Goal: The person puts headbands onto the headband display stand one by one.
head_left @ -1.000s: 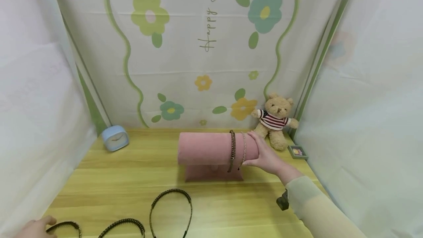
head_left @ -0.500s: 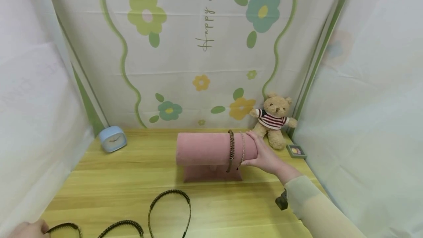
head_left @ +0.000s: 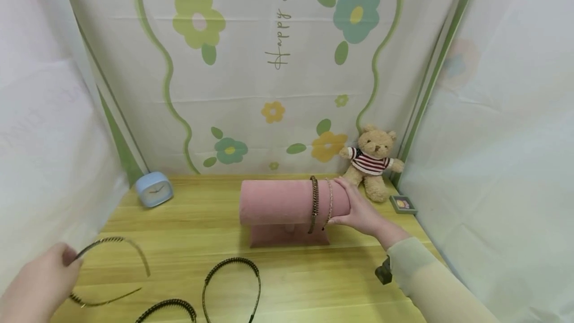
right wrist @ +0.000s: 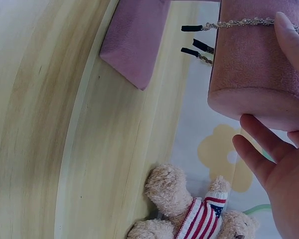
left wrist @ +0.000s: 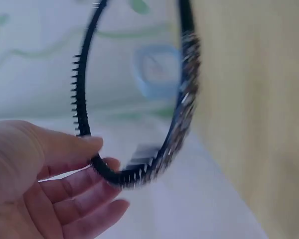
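My left hand (head_left: 42, 283) pinches a dark headband (head_left: 107, 240) at the left of the head view, raised off the table and slightly blurred. In the left wrist view, thumb and fingertips hold its toothed band (left wrist: 80, 94). A pink padded roll stand (head_left: 275, 202) stands mid-table. My right hand (head_left: 360, 213) grips its right end, thumb in front and fingers at the end face. Two headbands hang over the roll: a brown braided one (head_left: 315, 206) and, beside the thumb, a thin beaded one (head_left: 331, 203). Their lower tips stick out below it.
Two more dark headbands lie near the table's front, one in the middle (head_left: 237, 259) and one to its left (head_left: 168, 303), cut by the frame. A blue clock (head_left: 154, 189) stands back left, a teddy bear (head_left: 374, 163) back right beside a small frame (head_left: 402, 205).
My left hand has taken hold of the leftmost headband and lifted it up and forward from the front left of the table. The right hand stays on the roll.
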The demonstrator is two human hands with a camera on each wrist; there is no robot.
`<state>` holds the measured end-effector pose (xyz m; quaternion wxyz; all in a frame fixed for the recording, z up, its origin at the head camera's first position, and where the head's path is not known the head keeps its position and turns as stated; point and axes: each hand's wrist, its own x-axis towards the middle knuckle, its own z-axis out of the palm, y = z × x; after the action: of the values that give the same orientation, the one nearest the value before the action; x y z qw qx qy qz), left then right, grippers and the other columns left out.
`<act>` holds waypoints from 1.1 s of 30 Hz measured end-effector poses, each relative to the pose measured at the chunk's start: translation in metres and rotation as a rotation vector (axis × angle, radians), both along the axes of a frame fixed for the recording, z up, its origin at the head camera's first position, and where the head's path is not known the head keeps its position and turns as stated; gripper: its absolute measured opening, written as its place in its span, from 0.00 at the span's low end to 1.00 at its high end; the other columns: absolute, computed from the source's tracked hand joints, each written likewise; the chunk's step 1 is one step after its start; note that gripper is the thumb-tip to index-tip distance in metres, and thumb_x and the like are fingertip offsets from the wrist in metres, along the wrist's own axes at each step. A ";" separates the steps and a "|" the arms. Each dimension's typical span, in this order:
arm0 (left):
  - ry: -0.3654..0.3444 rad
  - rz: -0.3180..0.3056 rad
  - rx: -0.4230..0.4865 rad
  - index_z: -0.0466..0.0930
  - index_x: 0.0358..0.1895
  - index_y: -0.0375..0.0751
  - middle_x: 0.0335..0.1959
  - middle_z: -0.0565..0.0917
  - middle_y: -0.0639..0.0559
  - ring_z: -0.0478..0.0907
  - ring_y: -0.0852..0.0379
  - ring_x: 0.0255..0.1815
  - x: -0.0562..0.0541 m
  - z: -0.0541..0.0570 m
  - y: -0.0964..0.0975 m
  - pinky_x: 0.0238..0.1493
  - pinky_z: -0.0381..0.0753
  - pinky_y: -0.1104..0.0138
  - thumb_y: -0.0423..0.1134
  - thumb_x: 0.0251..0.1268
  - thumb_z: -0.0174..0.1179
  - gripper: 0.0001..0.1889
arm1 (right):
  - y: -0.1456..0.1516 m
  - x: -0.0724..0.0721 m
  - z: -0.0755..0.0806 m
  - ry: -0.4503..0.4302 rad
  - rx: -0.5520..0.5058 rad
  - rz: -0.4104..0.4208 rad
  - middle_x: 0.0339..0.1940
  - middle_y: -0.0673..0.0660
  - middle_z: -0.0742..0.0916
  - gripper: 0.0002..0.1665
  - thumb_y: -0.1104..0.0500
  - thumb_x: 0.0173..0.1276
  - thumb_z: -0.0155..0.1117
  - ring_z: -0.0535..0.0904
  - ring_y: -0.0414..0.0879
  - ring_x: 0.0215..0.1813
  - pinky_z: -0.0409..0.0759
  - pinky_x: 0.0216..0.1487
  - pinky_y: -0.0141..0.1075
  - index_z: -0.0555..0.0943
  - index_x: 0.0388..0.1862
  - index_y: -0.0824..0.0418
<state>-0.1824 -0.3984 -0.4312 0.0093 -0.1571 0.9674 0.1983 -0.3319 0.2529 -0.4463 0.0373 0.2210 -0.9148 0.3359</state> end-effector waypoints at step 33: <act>0.272 -0.485 1.241 0.38 0.81 0.59 0.71 0.63 0.31 0.84 0.50 0.44 -0.078 0.069 0.208 0.46 0.84 0.58 0.30 0.80 0.40 0.35 | -0.001 0.003 0.000 -0.009 -0.009 -0.008 0.80 0.57 0.54 0.67 0.40 0.49 0.81 0.58 0.59 0.74 0.65 0.66 0.60 0.48 0.79 0.39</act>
<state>-0.2600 -0.1906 -0.3624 0.0202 0.1250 0.6749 0.7270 -0.3289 0.2519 -0.4466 0.0355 0.2159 -0.9144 0.3407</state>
